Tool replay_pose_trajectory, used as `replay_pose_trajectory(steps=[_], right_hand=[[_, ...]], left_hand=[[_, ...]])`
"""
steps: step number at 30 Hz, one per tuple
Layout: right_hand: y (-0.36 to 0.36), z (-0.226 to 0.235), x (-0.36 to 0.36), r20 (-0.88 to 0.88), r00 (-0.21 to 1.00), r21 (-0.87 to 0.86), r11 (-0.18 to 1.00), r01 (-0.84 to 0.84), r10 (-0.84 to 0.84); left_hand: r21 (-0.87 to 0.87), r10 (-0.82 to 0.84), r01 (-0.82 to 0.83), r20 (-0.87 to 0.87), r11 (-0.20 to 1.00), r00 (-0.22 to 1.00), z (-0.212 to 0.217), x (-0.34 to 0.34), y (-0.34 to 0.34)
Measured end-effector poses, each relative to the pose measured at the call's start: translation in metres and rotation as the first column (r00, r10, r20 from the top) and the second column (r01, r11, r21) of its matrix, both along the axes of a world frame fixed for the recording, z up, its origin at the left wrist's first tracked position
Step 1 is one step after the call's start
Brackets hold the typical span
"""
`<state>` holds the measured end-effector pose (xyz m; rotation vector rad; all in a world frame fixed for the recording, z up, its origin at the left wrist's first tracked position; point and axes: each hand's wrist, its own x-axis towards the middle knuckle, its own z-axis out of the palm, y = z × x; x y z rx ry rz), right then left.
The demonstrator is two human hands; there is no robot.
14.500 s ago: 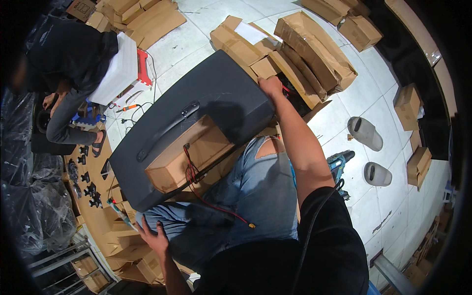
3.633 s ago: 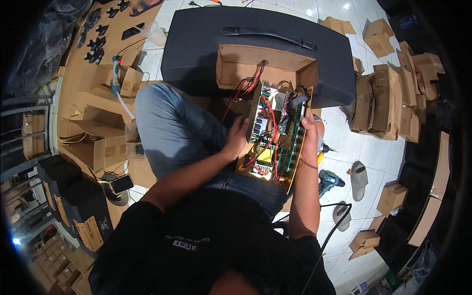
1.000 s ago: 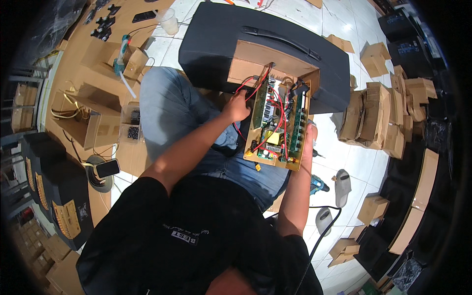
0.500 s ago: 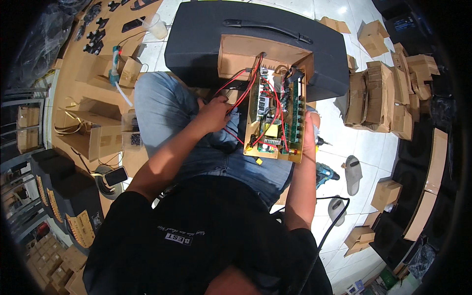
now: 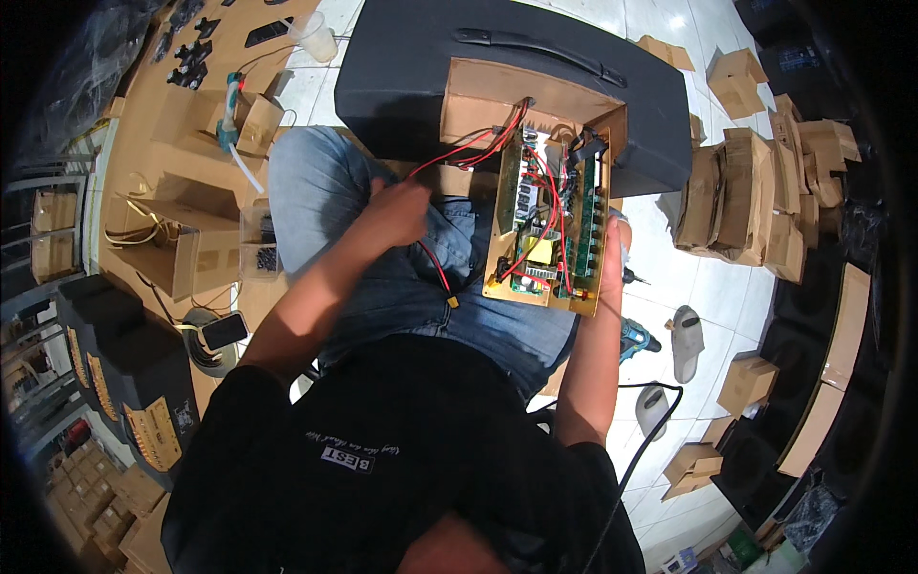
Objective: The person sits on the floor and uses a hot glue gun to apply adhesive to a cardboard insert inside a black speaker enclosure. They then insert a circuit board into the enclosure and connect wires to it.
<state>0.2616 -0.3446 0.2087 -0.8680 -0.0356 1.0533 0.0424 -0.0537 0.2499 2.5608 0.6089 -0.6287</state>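
A circuit board on a gold metal plate [image 5: 501, 279] stands tilted in front of the black speaker cabinet [image 5: 402, 86], over my lap. My right hand [image 5: 610, 256] grips the plate by its right edge, fingers mostly hidden behind it. Out of the cabinet's wooden recess [image 5: 473, 96] comes a bundle of red and black wires [image 5: 459, 151]. My left hand [image 5: 397, 212] is closed around these wires, left of the board. Below that fist hangs their loose end, tipped with a yellow connector [image 5: 452, 301]. More red wires run across the board's components.
Cardboard boxes [image 5: 732, 196] stand on the tiled floor at right, near grey slippers [image 5: 687, 344] and a teal power drill [image 5: 638, 339]. At left are an open carton [image 5: 196, 239], a clear bin of screws [image 5: 258, 258], a glue gun [image 5: 229, 115] and a plastic cup [image 5: 314, 40].
My left hand has drawn the wires leftward, away from the board. The yellow connector now dangles below it, left of the plate. My right hand keeps its grip; the view has shifted slightly.
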Motion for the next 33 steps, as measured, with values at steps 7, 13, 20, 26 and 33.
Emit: replay_pose_trajectory(steps=[7,13,20,26,33], right_hand=[[0.007,0.014,-0.008,0.021,0.999,-0.047,0.999,0.026,-0.026],[0.004,0.011,-0.007,0.017,0.999,-0.088,0.995,0.043,-0.042],[0.001,0.004,-0.005,0.009,0.999,-0.052,0.998,0.042,-0.041],[0.007,0.0,-0.001,0.0,1.0,-0.038,0.999,0.019,-0.019],[0.004,0.053,-0.008,0.542,0.84,-0.212,0.961,0.176,-0.034]], left_hand=[[-0.451,0.495,-0.22,0.696,0.865,0.52,-0.075,0.065,-0.022],[-0.493,0.541,-0.232,0.705,0.839,0.459,-0.067,0.11,-0.018],[-0.636,0.654,-0.266,0.514,0.724,0.555,-0.057,0.137,-0.014],[-0.757,0.677,-0.189,0.406,0.626,0.614,-0.059,0.118,0.0],[-0.894,0.569,-0.206,0.065,0.399,0.82,0.023,0.045,0.008]])
